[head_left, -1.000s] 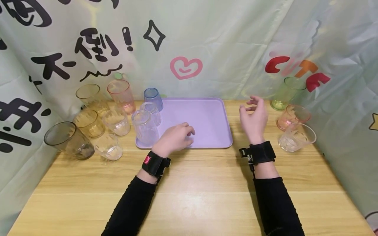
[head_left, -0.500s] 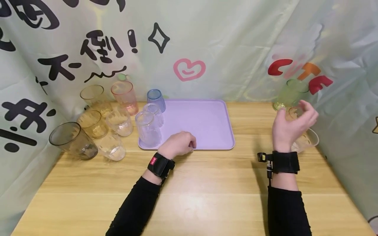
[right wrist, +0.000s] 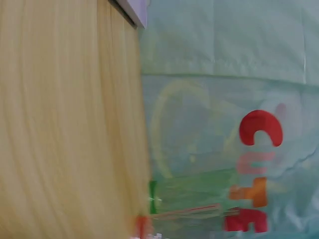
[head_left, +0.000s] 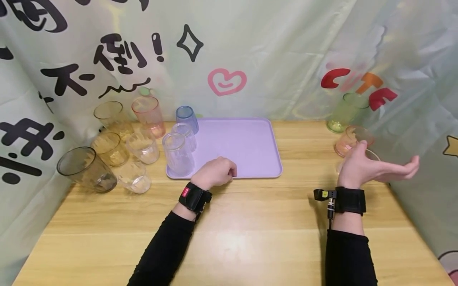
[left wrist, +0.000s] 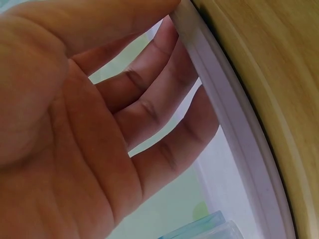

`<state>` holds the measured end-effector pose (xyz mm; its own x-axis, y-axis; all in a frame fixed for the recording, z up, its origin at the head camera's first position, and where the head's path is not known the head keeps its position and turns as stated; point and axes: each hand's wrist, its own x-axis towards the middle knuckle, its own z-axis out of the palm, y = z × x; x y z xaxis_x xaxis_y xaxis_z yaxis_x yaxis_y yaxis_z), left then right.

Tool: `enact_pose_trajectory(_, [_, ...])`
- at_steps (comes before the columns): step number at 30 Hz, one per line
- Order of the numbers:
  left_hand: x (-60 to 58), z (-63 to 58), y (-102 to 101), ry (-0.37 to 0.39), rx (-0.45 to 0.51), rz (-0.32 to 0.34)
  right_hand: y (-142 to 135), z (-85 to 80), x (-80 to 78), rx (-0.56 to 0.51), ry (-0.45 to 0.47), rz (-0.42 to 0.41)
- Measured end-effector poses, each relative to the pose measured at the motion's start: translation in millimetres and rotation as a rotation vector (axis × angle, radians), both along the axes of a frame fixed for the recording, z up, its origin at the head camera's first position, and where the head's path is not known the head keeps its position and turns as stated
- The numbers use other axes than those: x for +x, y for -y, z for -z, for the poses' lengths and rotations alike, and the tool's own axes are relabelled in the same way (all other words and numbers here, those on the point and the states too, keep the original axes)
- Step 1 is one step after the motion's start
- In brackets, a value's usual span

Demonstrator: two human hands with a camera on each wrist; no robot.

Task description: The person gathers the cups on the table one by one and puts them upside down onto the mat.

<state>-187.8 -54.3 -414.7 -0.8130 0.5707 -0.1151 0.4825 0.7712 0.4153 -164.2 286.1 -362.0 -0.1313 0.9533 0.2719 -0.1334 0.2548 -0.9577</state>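
Observation:
My left hand (head_left: pixel 214 173) grips the front rim of the lilac tray (head_left: pixel 247 145). In the left wrist view its fingers (left wrist: pixel 164 149) lie on the inner side of the tray's rim, the thumb at the outer edge. On the tray's left side stand two clear glasses (head_left: pixel 177 157) and a blue glass (head_left: pixel 187 119). Over at the right, my right hand (head_left: pixel 368 167) holds nothing, fingers stretched out rightward. It overlaps a clear glass (head_left: pixel 373 154), mostly hidden behind it. Just beyond are an orange glass (head_left: pixel 345 143) and a tall green glass (head_left: pixel 343 117).
Left of the tray stand a grey glass (head_left: pixel 86 171), two amber glasses (head_left: pixel 111 151), a pink glass (head_left: pixel 148 117) and two clear tumblers (head_left: pixel 136 178). A printed cloth (head_left: pixel 272 59) hangs behind and at both sides of the wooden table (head_left: pixel 243 238).
My right hand has moved right from beside the tray to the clear glass, its fingers swinging from upward to rightward. The left hand's fingers have curled down onto the tray's front rim.

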Motion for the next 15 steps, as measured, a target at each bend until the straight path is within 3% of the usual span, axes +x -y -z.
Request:
enact_pose_trajectory(6, [0.1,1.2,-0.3,0.004,-0.005,0.000,-10.6,15.6,-5.1,-0.213,-0.029,-0.002])
enact_pose_trajectory(10, [-0.2,1.3,-0.4,0.005,-0.003,-0.007,-15.4,26.2,-7.2,-0.341,-0.031,-0.059])
enact_pose_trajectory(15, [-0.5,0.5,-0.3,0.005,0.000,-0.011,-23.0,37.6,-12.3,-0.497,-0.172,-0.159])
